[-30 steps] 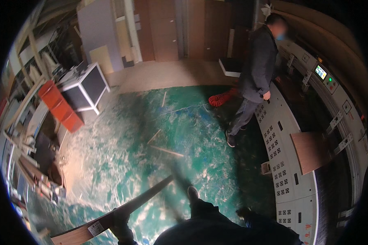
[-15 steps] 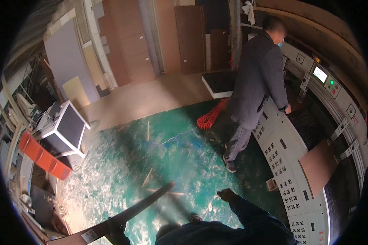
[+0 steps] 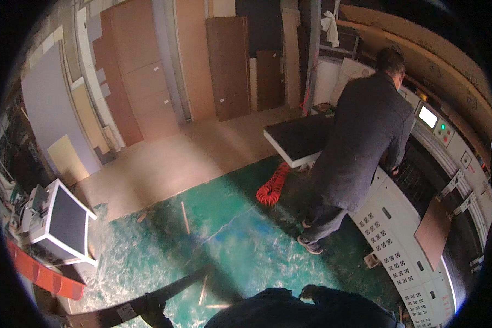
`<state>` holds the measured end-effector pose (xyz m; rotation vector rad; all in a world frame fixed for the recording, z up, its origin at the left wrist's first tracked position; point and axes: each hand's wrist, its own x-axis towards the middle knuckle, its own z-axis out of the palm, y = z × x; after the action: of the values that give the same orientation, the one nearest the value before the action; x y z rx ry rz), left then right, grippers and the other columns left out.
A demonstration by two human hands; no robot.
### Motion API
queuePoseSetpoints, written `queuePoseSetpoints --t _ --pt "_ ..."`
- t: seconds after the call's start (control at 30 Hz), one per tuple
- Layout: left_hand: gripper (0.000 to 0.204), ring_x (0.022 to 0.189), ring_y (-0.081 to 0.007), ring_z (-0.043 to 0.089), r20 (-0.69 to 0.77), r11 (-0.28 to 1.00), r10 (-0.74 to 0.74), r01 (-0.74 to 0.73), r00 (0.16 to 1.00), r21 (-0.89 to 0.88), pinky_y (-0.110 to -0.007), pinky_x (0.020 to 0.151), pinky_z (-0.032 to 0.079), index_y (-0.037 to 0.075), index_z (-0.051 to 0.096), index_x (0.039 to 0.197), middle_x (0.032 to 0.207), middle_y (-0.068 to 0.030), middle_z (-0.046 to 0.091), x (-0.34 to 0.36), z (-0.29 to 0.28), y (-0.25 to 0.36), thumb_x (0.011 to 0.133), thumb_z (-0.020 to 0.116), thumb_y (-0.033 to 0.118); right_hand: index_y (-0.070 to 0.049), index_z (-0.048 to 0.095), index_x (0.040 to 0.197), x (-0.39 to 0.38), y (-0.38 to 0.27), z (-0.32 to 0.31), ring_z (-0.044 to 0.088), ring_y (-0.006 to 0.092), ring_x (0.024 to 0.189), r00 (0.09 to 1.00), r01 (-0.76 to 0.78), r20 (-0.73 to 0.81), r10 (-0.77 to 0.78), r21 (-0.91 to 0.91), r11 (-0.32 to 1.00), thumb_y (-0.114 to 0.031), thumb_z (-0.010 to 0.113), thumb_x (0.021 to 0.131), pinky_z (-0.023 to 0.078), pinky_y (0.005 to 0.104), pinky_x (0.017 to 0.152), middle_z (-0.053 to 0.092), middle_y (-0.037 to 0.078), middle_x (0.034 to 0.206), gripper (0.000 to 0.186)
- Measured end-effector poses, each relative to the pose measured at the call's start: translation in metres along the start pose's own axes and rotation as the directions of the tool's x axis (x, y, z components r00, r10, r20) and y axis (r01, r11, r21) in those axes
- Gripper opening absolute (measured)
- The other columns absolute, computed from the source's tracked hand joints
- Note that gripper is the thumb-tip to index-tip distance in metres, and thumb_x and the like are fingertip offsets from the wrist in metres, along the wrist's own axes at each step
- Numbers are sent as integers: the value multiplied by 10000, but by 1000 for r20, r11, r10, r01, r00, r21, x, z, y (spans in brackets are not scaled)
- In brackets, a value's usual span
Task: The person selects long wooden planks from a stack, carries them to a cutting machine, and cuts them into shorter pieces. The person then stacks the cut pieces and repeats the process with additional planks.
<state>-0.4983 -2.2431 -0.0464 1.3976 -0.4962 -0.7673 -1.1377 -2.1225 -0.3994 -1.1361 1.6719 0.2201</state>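
Note:
My left hand [image 3: 156, 312], dark and in shadow, grips a long narrow brown board strip [image 3: 183, 285] at the lower left. The strip slants up to the right over the floor, with a pale label [image 3: 127, 311] on it beside my hand. My right hand [image 3: 310, 293] is drawn in close to the front of my body. It shows as a dark shape, and its fingers cannot be made out.
A person in a dark coat [image 3: 366, 126] leans over a long white machine [image 3: 385, 235] at right; a brown panel [image 3: 434, 232] rests on it. Scrap strips [image 3: 186, 217] and a coiled red hose [image 3: 270, 191] lie on the green floor. A white-framed cart [image 3: 65, 224] stands left.
The view has shifted. My right hand has come back toward my body from further out. My left hand still holds the board strip. The other person leans further over the machine.

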Motion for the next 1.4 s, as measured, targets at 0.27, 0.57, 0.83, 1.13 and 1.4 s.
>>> queuePoseSetpoints --t 0.27,0.57,0.83,1.13,1.4 --pt "414 997 -196 642 381 985 174 -166 908 -53 -336 804 559 -7 654 1258 1154 -72 673 176 215 10 928 801 196 -153 819 901 68 -117 -40 745 360 897 975 197 -46 -218 -285 938 -538 658 910 583 507 778 792 123 965 417" --pt "495 976 -253 712 302 984 131 -160 944 73 -395 659 614 34 643 1299 1107 -97 714 389 359 -9 888 846 220 -140 805 839 275 -255 -229 706 385 816 975 220 36 -217 -169 961 -561 653 914 545 539 767 738 171 836 454" --pt "510 963 -266 731 24 1000 15 -15 1000 10 -411 596 616 40 663 1328 1139 -99 726 498 477 20 882 846 206 -85 695 975 348 -513 -552 669 347 693 567 536 -623 -539 -217 816 -328 572 1025 535 486 639 706 153 806 277" --pt "418 946 -201 679 518 795 375 -554 769 247 -340 824 584 -3 677 1265 1107 -86 706 716 729 -37 908 812 168 -83 661 953 374 -669 -709 677 336 735 713 588 -605 -354 242 771 -342 587 996 534 488 619 668 135 798 273" --pt "228 988 -239 711 890 809 228 -585 394 52 -363 821 597 30 745 1139 1111 -93 755 733 1075 -23 953 772 158 -68 648 1148 460 -682 -793 706 267 959 645 329 -711 -280 -73 942 -265 536 1041 583 429 762 693 114 1033 251"
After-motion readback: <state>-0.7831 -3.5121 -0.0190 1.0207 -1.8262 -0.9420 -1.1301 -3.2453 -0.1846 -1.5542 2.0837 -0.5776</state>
